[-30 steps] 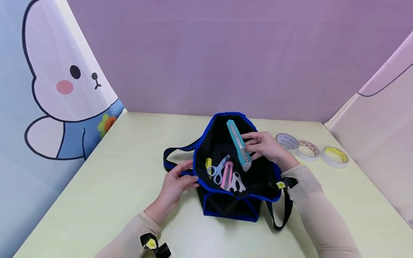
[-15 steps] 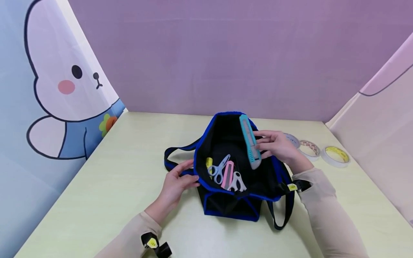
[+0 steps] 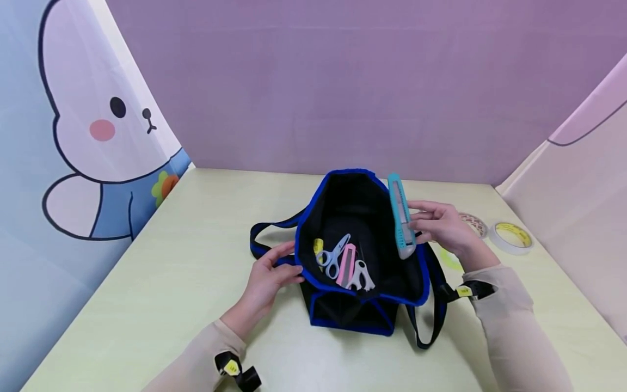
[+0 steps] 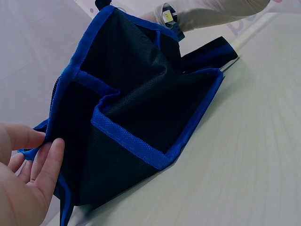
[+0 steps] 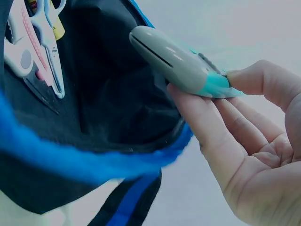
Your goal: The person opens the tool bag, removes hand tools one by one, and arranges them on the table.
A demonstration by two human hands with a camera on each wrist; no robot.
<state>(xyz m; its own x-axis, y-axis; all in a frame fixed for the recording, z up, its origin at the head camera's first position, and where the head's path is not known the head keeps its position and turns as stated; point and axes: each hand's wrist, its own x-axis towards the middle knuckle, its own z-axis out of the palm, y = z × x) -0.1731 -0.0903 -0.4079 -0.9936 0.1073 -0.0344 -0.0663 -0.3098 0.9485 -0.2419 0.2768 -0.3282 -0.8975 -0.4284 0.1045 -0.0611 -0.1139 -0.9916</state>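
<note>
A black bag with blue trim (image 3: 343,190) stands wide-mouthed on the table in the head view. My left hand (image 3: 262,283) pinches its left rim; the left wrist view has thumb and fingers on either side of the blue edge. Over the right rim, my right hand (image 3: 443,228) holds a teal utility knife (image 3: 400,215) between thumb and fingers, its grey end (image 5: 171,59) pointing toward the bag in the right wrist view. Inside the bag lie light-blue scissors (image 3: 333,258), a pink utility knife (image 3: 345,265), white-handled scissors (image 3: 361,275) and a yellow item (image 3: 318,253) of unclear kind.
Right of the bag lie tape rolls: one with a yellow core (image 3: 511,238), and one with red print (image 3: 472,223) partly behind my right hand. A yellow-green patch (image 3: 450,259) shows by the right wrist. Bag straps (image 3: 266,226) spread over the table (image 3: 196,283) on both sides.
My right hand has carried the teal utility knife rightward, from over the bag's mouth to its right rim. A grey tape roll is now hidden behind that hand. The left hand stays put.
</note>
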